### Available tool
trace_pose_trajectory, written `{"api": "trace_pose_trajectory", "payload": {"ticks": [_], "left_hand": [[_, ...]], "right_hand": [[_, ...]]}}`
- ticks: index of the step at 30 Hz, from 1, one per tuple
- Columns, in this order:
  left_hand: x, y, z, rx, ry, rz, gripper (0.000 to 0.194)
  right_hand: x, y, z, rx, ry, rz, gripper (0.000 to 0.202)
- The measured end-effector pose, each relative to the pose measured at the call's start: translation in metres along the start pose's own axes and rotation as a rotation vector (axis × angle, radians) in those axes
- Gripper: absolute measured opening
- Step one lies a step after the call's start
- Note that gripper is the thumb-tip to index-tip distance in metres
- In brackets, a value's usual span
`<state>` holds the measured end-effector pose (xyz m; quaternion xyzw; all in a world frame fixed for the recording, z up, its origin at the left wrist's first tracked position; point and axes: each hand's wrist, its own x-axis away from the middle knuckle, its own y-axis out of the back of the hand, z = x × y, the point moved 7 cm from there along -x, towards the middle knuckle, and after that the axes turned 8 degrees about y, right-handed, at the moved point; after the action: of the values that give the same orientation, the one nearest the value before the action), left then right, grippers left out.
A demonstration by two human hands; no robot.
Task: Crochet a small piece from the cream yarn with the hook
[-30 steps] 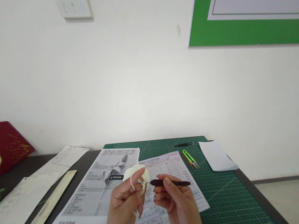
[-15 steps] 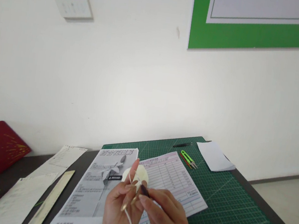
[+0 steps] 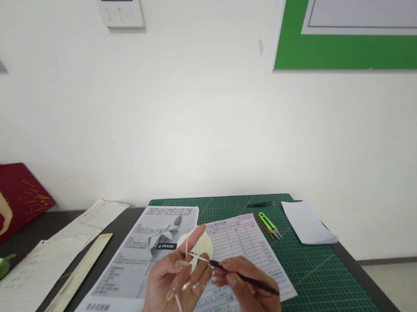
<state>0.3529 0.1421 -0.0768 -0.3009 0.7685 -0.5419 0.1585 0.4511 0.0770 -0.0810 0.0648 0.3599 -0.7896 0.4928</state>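
Note:
My left hand (image 3: 176, 285) is palm up with the index finger raised; white yarn (image 3: 179, 310) loops round that finger and trails down past the palm. Its thumb and other fingers pinch a small white yarn piece, partly hidden by the fingers. In my right hand (image 3: 251, 297) is a thin crochet hook (image 3: 248, 278) with a dark handle, held like a pen. The metal tip points left and touches the yarn by the left fingers. Behind the left hand lies a round cream yarn ball (image 3: 204, 243).
Under the hands lie a printed flower sheet (image 3: 130, 253) and a lined form (image 3: 257, 249) on a green cutting mat (image 3: 324, 294). Green snips (image 3: 267, 221), a black tool (image 3: 259, 204) and white paper (image 3: 307, 223) lie beyond. Leftward are a ruler (image 3: 79, 277), handwritten sheets (image 3: 40, 267) and a red bag (image 3: 6, 201).
The hook has swung from steep to nearly level, and my right hand has turned and shifted right. The left fingers have moved slightly. The whole view has shifted a little.

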Motion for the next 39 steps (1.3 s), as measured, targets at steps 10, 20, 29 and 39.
{"api": "trace_pose_trajectory", "payload": {"ticks": [10, 20, 29, 39], "left_hand": [[0.001, -0.004, -0.006, 0.034, -0.028, 0.049, 0.045], [0.002, -0.009, -0.006, 0.024, -0.003, 0.095, 0.045], [0.003, -0.008, -0.01, -0.069, -0.016, 0.076, 0.045], [0.003, -0.005, -0.014, -0.426, -0.158, -0.056, 0.04]], "right_hand": [[-0.001, 0.01, -0.014, -0.165, -0.161, -0.073, 0.013], [-0.005, 0.009, -0.01, -0.17, -0.152, 0.003, 0.01], [-0.012, 0.006, 0.007, -0.044, -0.029, 0.113, 0.008], [-0.007, 0.009, -0.029, -0.474, -0.499, -0.164, 0.014]]}}
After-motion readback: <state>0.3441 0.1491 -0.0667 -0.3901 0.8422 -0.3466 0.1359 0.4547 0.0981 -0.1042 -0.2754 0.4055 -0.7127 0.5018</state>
